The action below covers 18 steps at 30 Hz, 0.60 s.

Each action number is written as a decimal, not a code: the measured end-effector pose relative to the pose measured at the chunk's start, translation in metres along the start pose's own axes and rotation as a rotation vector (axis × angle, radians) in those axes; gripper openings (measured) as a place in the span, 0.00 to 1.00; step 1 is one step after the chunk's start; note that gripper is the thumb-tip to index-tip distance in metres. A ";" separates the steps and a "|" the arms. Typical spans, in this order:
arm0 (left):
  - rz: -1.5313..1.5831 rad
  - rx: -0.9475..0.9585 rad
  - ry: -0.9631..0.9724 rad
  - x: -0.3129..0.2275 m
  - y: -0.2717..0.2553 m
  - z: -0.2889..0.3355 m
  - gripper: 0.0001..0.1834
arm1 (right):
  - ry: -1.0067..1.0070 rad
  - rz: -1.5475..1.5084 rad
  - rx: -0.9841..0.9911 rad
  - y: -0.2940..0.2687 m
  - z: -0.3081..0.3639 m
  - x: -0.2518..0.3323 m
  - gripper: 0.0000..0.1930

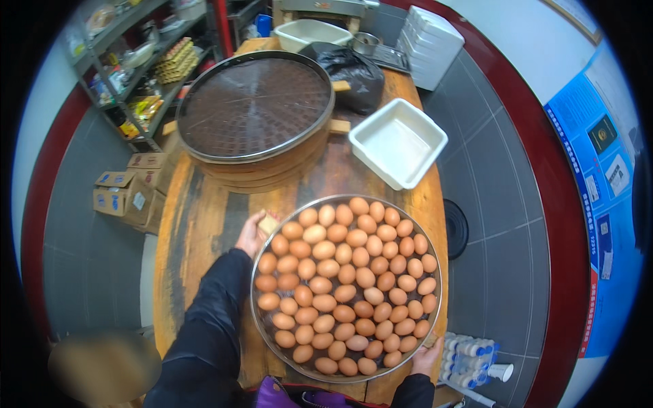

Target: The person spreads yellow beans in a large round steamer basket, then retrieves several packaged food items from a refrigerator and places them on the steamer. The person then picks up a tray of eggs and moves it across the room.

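Note:
A round steamer tray (253,300) with a metal rim lies in front of me, near the table's front edge, filled with brown eggs (345,274). My left hand (252,235) is closed around the wooden handle (269,225) at the tray's upper left. At its lower right, my right hand (426,356) grips the opposite handle, which is mostly hidden by the fingers. The eggs lie in a single layer, with dark gaps of the tray's bottom between them. Neither hand touches an egg.
On the wooden table (197,234), stacked round steamers (255,109) stand beyond the tray. A white plastic basin (400,144) sits right of them, with a black plastic bag (350,78) behind. Cardboard boxes (126,197) are on the left floor; bottles (466,360) stand at lower right.

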<state>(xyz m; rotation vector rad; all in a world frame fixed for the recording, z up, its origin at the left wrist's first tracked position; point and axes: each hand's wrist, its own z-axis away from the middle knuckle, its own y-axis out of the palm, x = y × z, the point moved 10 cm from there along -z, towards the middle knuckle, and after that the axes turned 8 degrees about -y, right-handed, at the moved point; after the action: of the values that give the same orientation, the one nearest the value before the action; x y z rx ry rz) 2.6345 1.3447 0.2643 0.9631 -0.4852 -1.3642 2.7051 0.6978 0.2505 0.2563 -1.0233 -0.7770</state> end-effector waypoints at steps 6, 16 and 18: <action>0.244 -0.165 0.161 0.019 -0.093 0.137 0.07 | -0.052 0.349 0.305 0.090 0.059 0.026 0.27; 0.460 -0.429 0.560 0.037 -0.202 0.417 0.07 | 0.424 0.281 0.454 0.102 0.123 -0.013 0.25; 0.486 -0.507 0.634 0.032 -0.225 0.479 0.07 | 0.542 0.247 0.665 0.130 0.176 -0.032 0.26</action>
<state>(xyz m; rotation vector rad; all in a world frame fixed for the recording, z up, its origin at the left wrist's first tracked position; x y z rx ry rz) 2.1326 1.1928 0.3404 0.7327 0.1136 -0.6357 2.6078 0.8387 0.3896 0.8444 -0.7426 -0.0991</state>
